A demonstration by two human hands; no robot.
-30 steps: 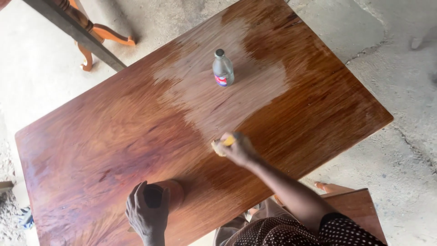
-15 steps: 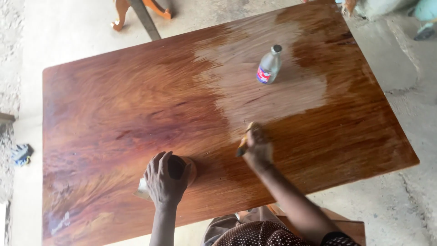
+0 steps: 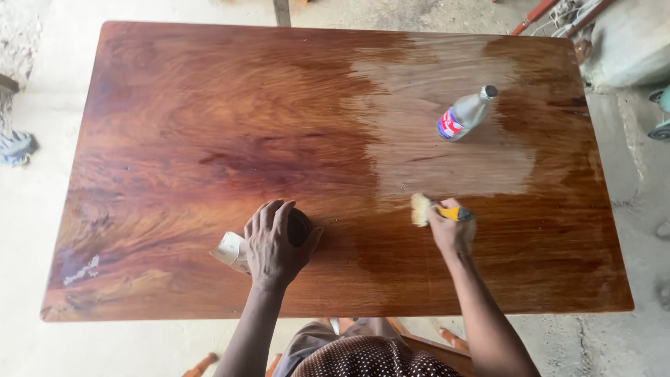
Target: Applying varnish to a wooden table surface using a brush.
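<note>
Varnish work is filling my view: I am looking down on a reddish-brown wooden surface [image 3: 209, 139] whose far right part is showing a paler, glossy patch [image 3: 447, 153]. Taking the clear glass bottle [image 3: 464, 114] as my landmark, it is standing inside that pale patch, its dark cap leaning toward the far right corner and a red and blue label wrapping its lower body. My right hand [image 3: 452, 230] is sitting on the near side of the bottle, just past the near edge of the pale patch, and its grip is closing around the yellow handle of a small brush [image 3: 436, 210]; the light bristles are pointing left and touching the wood where pale patch meets darker wood. My left hand [image 3: 276, 241] is lying well to the left of the bottle and nearer to me, fingers curling over a small dark round container [image 3: 300, 225], so that grip is holding the container from above. Peeking out from under that hand on its left side is a pale folded piece of paper or cloth [image 3: 230, 250]; I cannot tell which. Beyond the bottle, off the surface at the far right, grey concrete floor [image 3: 628, 209] is showing.
</note>
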